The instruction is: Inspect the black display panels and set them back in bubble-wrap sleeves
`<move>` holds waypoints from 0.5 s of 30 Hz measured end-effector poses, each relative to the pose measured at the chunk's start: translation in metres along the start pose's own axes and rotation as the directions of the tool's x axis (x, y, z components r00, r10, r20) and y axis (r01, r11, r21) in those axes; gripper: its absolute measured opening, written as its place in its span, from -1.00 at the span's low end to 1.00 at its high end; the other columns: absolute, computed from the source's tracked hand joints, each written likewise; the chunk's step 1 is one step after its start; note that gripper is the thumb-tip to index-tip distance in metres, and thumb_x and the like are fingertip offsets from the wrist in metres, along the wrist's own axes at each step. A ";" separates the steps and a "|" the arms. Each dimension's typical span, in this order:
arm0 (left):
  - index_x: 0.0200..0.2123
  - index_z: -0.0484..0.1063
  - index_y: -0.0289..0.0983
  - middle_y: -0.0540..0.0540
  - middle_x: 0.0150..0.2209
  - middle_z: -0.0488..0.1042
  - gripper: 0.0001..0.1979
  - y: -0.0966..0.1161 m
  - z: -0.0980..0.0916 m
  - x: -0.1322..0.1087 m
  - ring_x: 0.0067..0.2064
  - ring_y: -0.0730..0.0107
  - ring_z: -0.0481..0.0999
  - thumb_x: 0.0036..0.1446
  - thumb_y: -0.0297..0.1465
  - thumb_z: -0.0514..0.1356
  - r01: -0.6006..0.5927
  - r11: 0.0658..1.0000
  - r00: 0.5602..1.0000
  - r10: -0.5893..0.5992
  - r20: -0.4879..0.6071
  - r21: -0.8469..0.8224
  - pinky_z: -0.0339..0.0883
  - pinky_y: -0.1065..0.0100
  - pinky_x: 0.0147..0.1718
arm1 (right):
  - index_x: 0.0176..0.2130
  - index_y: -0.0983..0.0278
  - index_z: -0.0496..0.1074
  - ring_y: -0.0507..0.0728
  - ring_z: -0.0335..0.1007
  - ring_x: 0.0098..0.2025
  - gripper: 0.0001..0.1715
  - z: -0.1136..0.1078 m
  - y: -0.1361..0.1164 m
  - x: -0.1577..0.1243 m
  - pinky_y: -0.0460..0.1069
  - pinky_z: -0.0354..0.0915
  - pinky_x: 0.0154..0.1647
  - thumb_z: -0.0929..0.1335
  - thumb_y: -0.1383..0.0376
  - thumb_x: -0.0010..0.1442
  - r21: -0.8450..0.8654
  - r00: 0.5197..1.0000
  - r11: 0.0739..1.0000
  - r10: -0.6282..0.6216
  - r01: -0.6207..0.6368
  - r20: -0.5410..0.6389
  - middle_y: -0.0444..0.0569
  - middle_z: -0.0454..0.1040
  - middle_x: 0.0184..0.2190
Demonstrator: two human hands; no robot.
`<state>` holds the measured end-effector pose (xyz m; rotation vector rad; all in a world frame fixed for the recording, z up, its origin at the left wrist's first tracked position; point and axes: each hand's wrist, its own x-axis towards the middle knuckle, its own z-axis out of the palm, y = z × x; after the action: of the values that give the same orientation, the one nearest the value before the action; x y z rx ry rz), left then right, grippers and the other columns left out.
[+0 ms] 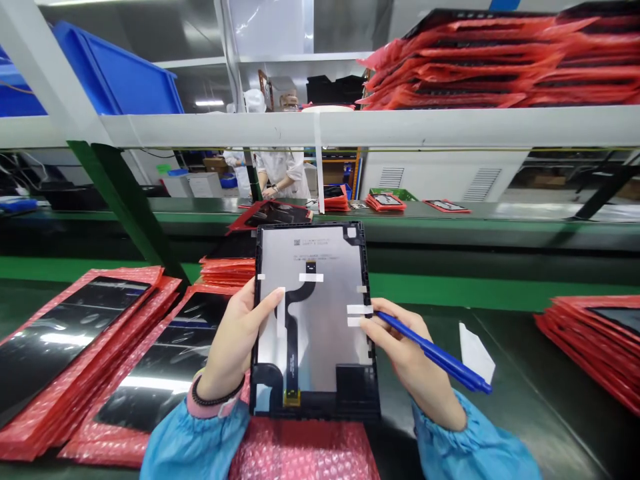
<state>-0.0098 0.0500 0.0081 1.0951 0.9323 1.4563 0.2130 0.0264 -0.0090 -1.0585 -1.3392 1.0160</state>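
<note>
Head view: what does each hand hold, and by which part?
The left hand holds the flat panel by its left edge; the right hand holds its right edge and, near one end, a blue pen.

Puffy blue sleeves on someone with bare hands
At the lower left, the left sleeve (195,440) is bright blue and crinkly, with a bunched-up cuff. The left hand (245,330) has a dark bracelet (213,401) and a pink band (199,408) at its wrist. At the lower right, the right sleeve (470,440) matches, below the right hand (405,343).
</note>
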 end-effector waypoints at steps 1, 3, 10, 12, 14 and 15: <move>0.00 0.47 -0.21 -0.09 -0.03 0.57 -0.56 0.000 -0.002 0.002 -0.03 0.17 0.56 0.03 -0.28 0.36 0.015 1.000 1.000 -0.015 0.013 -0.014 0.44 0.32 -0.08 | -0.21 0.24 0.53 0.03 0.21 -0.53 -0.71 -0.001 0.001 -0.001 -0.09 0.24 -0.55 0.43 0.14 0.09 0.051 0.999 0.998 0.031 -0.033 0.030 -0.15 0.31 -0.56; 0.02 0.46 -0.23 -0.11 -0.03 0.57 -0.53 -0.001 -0.005 0.005 -0.05 0.15 0.56 0.02 -0.27 0.37 0.037 0.999 0.999 -0.036 0.029 -0.032 0.44 0.30 -0.08 | -0.12 0.22 0.53 0.11 0.40 -0.41 -0.63 -0.003 0.003 -0.002 -0.04 0.38 -0.44 0.43 0.10 0.10 0.110 0.994 0.990 0.078 -0.086 0.074 -0.03 0.49 -0.38; -0.01 0.48 -0.21 -0.09 -0.03 0.57 -0.57 -0.007 -0.008 0.006 -0.05 0.20 0.56 0.02 -0.32 0.37 0.001 1.000 1.000 0.000 0.020 -0.005 0.43 0.34 -0.08 | -0.30 0.21 0.56 0.11 0.35 -0.52 -0.79 0.000 0.009 0.002 -0.06 0.32 -0.56 0.36 0.18 0.11 -0.042 0.999 0.998 0.040 -0.040 -0.003 -0.08 0.42 -0.59; 0.00 0.48 -0.21 -0.08 -0.04 0.57 -0.58 -0.008 -0.008 0.005 -0.06 0.21 0.56 0.04 -0.32 0.36 -0.010 1.000 1.000 0.010 0.015 0.009 0.43 0.37 -0.12 | -0.28 0.22 0.55 0.11 0.38 -0.48 -0.76 -0.001 0.010 0.003 -0.04 0.34 -0.51 0.35 0.16 0.11 0.043 0.997 0.997 0.058 -0.061 0.055 -0.06 0.47 -0.52; 0.00 0.47 -0.21 -0.07 -0.05 0.58 -0.59 -0.009 -0.008 0.004 -0.07 0.22 0.57 0.06 -0.30 0.34 -0.011 0.999 1.000 0.011 0.010 0.032 0.44 0.38 -0.16 | -0.31 0.24 0.53 0.09 0.37 -0.49 -0.74 -0.001 0.009 0.004 -0.05 0.33 -0.50 0.36 0.12 0.12 0.066 0.996 0.996 0.049 -0.055 0.081 -0.06 0.46 -0.50; 0.00 0.47 -0.21 -0.07 -0.06 0.58 -0.59 -0.009 -0.008 0.003 -0.09 0.22 0.57 0.06 -0.28 0.34 -0.015 0.999 1.000 0.015 0.006 0.049 0.44 0.39 -0.18 | -0.36 0.25 0.50 0.07 0.33 -0.53 -0.74 -0.001 0.008 0.004 -0.06 0.29 -0.53 0.36 0.11 0.13 0.024 0.997 0.999 0.033 -0.035 0.065 -0.09 0.42 -0.54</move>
<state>-0.0150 0.0542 -0.0021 1.1435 0.9620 1.4485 0.2138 0.0317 -0.0157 -1.0403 -1.3610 1.0977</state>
